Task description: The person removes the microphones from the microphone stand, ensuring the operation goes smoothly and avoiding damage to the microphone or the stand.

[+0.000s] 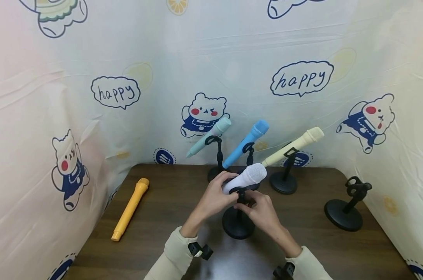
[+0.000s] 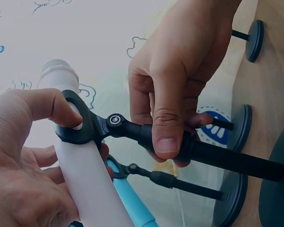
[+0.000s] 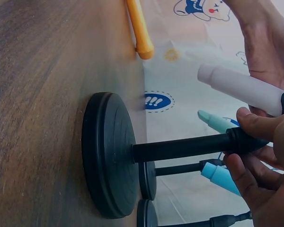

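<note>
White microphone point(image 1: 247, 177) sitting in a clip point(image 2: 88, 127)
Left hand point(image 1: 214, 198) is gripping it; right hand point(image 1: 262, 212) is pinching the stand point(image 1: 238, 224).

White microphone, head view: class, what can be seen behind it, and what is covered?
Behind the white microphone, a blue microphone tilts upward on a black stand. The stand's lower pole and part of its base are covered.

Your cream sleeves point(image 1: 171, 254), black wrist units point(image 1: 201, 251), bare hands.
Sleeves plain, thick-looking, slightly puffy near your wrists. Wrist units small, blocky; your left one shows two chunky parts, your right one point(image 1: 284, 271) sits partly cut off at the head view's lower edge. Your left hand point(image 1: 214, 197) and right hand point(image 1: 262, 213) are uncovered; right thumbnail point(image 2: 168, 145) short.
</note>
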Demonstrator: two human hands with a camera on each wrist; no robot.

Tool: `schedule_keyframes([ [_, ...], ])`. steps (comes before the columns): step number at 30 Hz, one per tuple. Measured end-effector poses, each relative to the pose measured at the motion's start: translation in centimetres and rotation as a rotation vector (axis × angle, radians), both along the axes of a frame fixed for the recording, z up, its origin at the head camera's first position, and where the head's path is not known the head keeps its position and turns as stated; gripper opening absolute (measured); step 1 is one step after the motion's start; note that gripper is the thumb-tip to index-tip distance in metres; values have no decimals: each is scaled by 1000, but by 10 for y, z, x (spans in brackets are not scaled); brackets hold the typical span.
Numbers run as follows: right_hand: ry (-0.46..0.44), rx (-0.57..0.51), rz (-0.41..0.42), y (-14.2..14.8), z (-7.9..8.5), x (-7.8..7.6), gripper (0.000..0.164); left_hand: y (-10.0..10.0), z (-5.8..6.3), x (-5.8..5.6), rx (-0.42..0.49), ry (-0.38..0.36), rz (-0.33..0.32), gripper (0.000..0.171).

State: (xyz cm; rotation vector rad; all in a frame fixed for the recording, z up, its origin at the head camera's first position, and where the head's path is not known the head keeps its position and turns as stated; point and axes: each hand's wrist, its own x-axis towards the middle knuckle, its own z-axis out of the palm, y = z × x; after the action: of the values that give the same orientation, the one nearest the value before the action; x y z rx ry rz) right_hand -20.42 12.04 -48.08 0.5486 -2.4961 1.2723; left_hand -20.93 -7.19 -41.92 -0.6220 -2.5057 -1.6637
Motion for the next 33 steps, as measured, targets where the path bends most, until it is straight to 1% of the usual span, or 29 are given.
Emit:
schedule_keyframes([
  [7,18,-10,16,1,1,1,23,0,-1,2,26,4,2,47],
  [18,53,-15,25,1,0,-1,23,-2,-7,0,60,-14,12,48],
  [26,41,-24,48,3,1,-1,27,-3,-12,-1,98,-43,1,49],
  [33,33,-27,56,4,1,-1,27,-2,-17,-3,123,-73,16,48],
])
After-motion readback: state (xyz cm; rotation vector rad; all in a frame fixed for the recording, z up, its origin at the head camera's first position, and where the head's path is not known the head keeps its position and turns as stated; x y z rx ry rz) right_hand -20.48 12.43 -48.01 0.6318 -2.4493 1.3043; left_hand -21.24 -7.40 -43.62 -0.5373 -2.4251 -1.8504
